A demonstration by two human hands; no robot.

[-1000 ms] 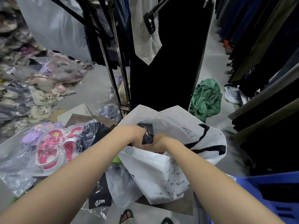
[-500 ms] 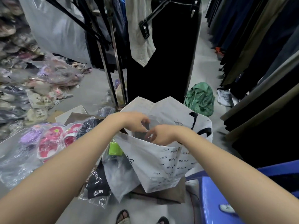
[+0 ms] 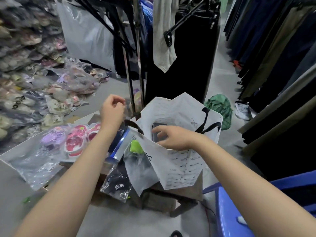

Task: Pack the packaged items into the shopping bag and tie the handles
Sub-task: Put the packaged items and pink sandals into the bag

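A white shopping bag [image 3: 181,161] with black handles [image 3: 207,127] stands open on a low wooden stool [image 3: 172,200]. A dark packaged item [image 3: 159,127] lies inside it. My right hand [image 3: 172,137] reaches into the bag's mouth, its spread fingers touching that item. My left hand [image 3: 112,108] is raised to the left of the bag with its fingers curled, and I see nothing in it. Beside the bag lie a blue-edged package [image 3: 119,144], a neon green item [image 3: 136,146] and a black garment in clear plastic [image 3: 118,185].
Bagged pink sandals [image 3: 75,142] and purple ones [image 3: 53,137] lie on a white board at left. Piles of packaged footwear fill the far left. A metal clothes rack [image 3: 136,65] stands behind the bag, a blue plastic chair [image 3: 230,211] at lower right, and a green bundle [image 3: 218,106] on the floor.
My hands, together at the bag's mouth before, have parted. The left hand rose up and to the left; the right hand went down into the bag onto the dark item.
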